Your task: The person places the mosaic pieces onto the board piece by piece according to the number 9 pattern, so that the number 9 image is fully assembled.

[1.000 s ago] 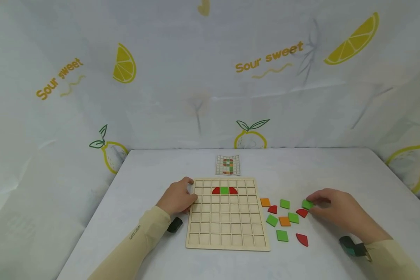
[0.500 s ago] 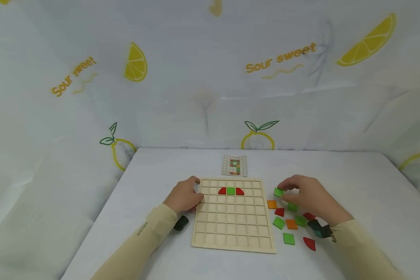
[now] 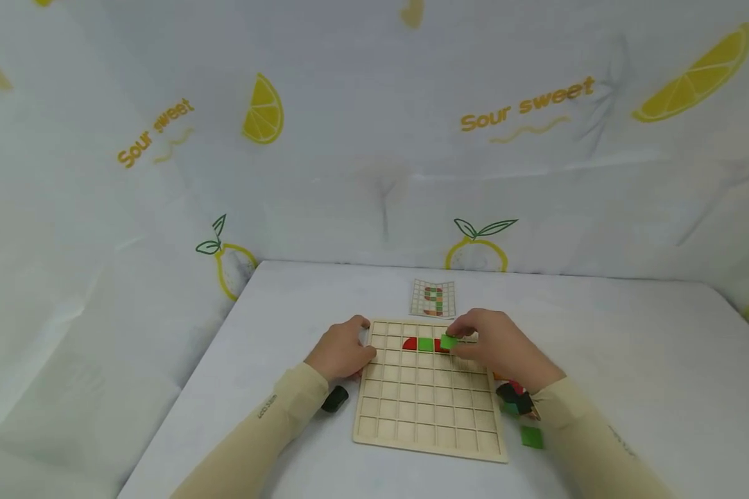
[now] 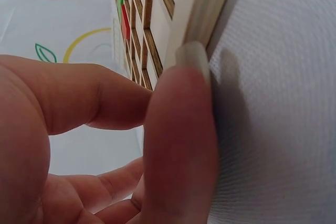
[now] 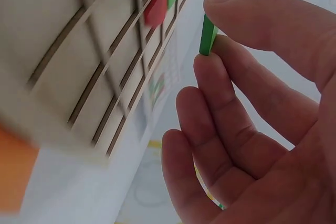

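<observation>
My right hand [image 3: 496,346] pinches a green square tile [image 3: 448,342] between thumb and fingers, above the upper part of a wooden grid board [image 3: 431,435]. In the right wrist view the green tile [image 5: 208,27] is edge-on, apart from the board. Set in one row are a red quarter-round tile [image 3: 410,344], a green square [image 3: 426,344] and a second red tile [image 3: 437,345], partly covered by the held tile. My left hand [image 3: 343,350] rests against the board's left edge; in the left wrist view its thumb [image 4: 181,129] touches the side.
Behind the board lies a card [image 3: 433,298] with a printed coloured grid pattern. Loose tiles lie right of the board, mostly hidden by my right arm; one loose green square [image 3: 532,437] shows. An orange tile [image 5: 16,171] appears in the right wrist view. White cloth hangs behind the table.
My right hand has carried the green tile leftward from the loose tiles to over the board. My left hand stays at the board's edge. The head view has turned left.
</observation>
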The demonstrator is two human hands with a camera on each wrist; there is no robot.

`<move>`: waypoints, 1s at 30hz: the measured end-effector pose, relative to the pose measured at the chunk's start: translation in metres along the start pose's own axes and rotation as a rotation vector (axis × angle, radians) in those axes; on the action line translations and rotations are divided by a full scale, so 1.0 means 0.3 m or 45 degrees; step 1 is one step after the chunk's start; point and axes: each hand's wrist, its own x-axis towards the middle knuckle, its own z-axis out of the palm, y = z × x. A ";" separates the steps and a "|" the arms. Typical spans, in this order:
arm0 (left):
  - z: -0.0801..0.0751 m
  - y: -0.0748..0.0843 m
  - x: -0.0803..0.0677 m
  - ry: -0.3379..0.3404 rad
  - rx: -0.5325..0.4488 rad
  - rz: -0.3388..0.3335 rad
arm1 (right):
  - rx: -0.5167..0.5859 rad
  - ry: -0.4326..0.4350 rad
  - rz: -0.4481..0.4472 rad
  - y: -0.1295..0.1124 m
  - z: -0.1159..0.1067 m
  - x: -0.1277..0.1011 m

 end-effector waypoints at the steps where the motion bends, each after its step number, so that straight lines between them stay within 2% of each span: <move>1: 0.000 0.003 -0.001 0.003 -0.001 0.005 | 0.010 -0.002 -0.020 -0.010 0.009 0.008; 6: 0.003 0.015 0.002 0.002 0.000 0.011 | 0.026 -0.012 -0.079 -0.062 0.051 0.041; 10: 0.007 0.020 0.010 -0.008 0.013 0.019 | -0.012 -0.027 -0.089 -0.091 0.077 0.050; 15: 0.009 0.015 0.019 -0.011 0.028 0.027 | -0.062 -0.022 -0.143 -0.100 0.111 0.063; 30: -0.005 -0.005 0.005 0.005 0.013 0.016 | -0.074 -0.043 -0.179 -0.129 0.166 0.087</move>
